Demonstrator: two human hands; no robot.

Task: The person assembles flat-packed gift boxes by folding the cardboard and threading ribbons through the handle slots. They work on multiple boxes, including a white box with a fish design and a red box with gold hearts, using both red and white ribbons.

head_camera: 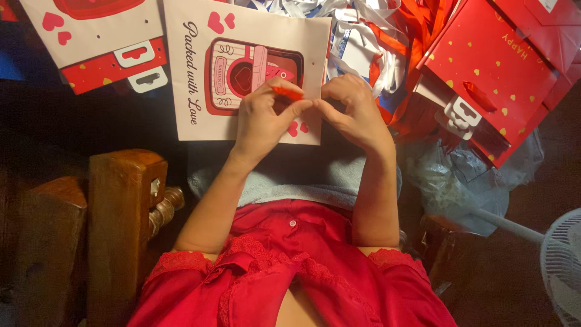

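A flat white paper gift bag (200, 72) with a red tin picture and hearts lies on my lap over a grey-blue cloth (296, 175). My left hand (263, 118) pinches a red ribbon (287, 92) at the bag's right edge. My right hand (354, 109) meets it fingertip to fingertip over the same edge, fingers bent; whether it also grips the ribbon is hidden.
Another white and red bag (100, 45) lies at the upper left. Red bags with gold hearts (496, 66) and a heap of red and white ribbons (387, 36) sit at the upper right. A wooden armrest (124, 212) is left, a white fan (563, 260) lower right.
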